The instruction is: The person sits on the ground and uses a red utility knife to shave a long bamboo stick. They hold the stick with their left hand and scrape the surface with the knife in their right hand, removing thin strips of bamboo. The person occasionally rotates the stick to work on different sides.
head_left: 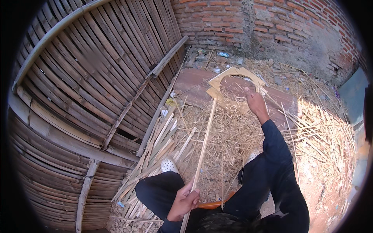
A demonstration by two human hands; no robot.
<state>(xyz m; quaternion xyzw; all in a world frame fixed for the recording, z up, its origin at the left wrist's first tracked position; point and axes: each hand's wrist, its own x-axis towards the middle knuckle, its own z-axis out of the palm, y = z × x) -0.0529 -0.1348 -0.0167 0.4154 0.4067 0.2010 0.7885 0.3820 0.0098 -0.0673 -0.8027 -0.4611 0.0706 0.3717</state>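
Head cam: L hand [185,202] grips long, thin, pale-tan strip [204,147], approx. straight.

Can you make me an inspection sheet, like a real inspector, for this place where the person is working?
Surface: ground strewn with pale shavings; a reddish-brown board lies toward the brick wall.
Job's things: a long pale strip and a light wooden piece with a round opening.
Clutter: split strips heaped at left; litter by the bricks.
Hands: left hand closed around the long pale strip; right hand at the opening's right side, its grip unclear.
Cables: nothing seen.
Surroundings: slatted wall at left, brick wall ahead.
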